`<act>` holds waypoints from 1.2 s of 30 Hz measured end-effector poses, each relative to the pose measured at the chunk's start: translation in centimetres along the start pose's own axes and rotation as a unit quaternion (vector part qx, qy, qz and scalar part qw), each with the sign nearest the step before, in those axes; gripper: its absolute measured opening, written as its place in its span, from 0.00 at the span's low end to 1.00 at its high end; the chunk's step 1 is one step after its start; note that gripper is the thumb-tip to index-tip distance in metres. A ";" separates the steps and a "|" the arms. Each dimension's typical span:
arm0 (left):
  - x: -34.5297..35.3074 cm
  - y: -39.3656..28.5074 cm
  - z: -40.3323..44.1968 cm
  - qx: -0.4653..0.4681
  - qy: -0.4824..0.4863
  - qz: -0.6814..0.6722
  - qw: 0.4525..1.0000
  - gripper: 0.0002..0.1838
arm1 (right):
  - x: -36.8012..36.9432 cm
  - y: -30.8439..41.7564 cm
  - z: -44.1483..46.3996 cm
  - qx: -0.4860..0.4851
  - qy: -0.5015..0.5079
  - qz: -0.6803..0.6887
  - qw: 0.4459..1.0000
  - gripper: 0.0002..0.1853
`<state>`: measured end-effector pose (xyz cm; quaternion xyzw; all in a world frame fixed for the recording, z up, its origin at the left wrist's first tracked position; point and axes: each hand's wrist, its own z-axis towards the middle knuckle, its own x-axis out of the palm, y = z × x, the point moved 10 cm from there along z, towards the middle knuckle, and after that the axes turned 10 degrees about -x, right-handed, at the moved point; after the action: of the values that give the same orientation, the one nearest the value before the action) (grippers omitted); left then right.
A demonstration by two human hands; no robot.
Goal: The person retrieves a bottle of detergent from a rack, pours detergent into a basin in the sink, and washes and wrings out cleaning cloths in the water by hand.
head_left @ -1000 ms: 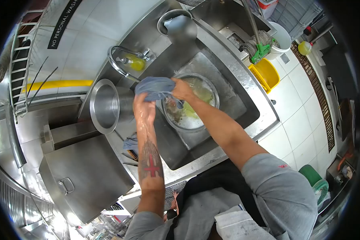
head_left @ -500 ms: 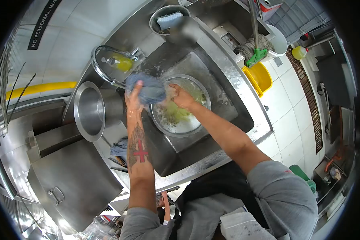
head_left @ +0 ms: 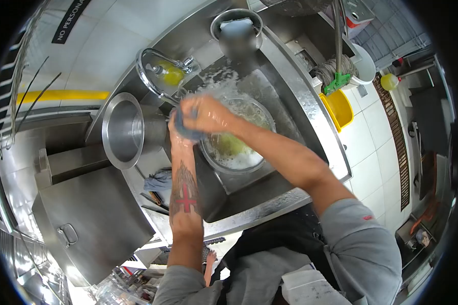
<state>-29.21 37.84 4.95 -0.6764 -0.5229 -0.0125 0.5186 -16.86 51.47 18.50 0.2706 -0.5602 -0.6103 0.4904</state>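
Observation:
A wet blue-grey cloth [head_left: 187, 129] is bunched between my hands beneath the curved faucet [head_left: 144, 76]. My left hand [head_left: 179, 141] grips it from the near side. Across its top lies my right hand [head_left: 208, 114], fingers curled over the fabric and slightly blurred. Water splashes around both hands and into the sink [head_left: 285, 114]. Just right of them, a round metal bowl [head_left: 262, 161] stands in the sink, holding foamy water with something yellow-green in it. The right forearm passes over this bowl and hides part of it.
On the left ledge leans a large steel bowl [head_left: 123, 131], near a crumpled cloth [head_left: 159, 179] and dark-handled utensils [head_left: 155, 199]. Behind the faucet is a yellow soap bottle [head_left: 172, 75]. A metal pot [head_left: 216, 24] stands at the back; a mop [head_left: 336, 73] and yellow bucket [head_left: 339, 112] are right.
My right hand has moved left from above the bowl onto the cloth. The cloth is now squeezed smaller between both hands, and more water splashes behind them. The view has shifted slightly.

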 end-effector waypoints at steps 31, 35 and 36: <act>-3.6 -10.0 -36.8 0.174 -0.541 0.643 0.513 0.42 | 3.6 -23.8 -18.4 0.091 0.323 -0.525 0.782 0.18; 1.6 -8.5 -34.0 0.269 -0.440 0.618 0.593 0.35 | 1.7 -25.6 -18.2 0.137 0.289 -0.641 0.698 0.23; 2.4 -7.5 -32.6 0.241 -0.404 0.628 0.620 0.32 | 0.5 -26.4 -18.4 0.177 0.294 -0.658 0.670 0.24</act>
<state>-16.39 15.63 26.48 -0.6273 -0.1120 0.7175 0.2811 -8.70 40.41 -10.62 0.8160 -0.1611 -0.5533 0.0439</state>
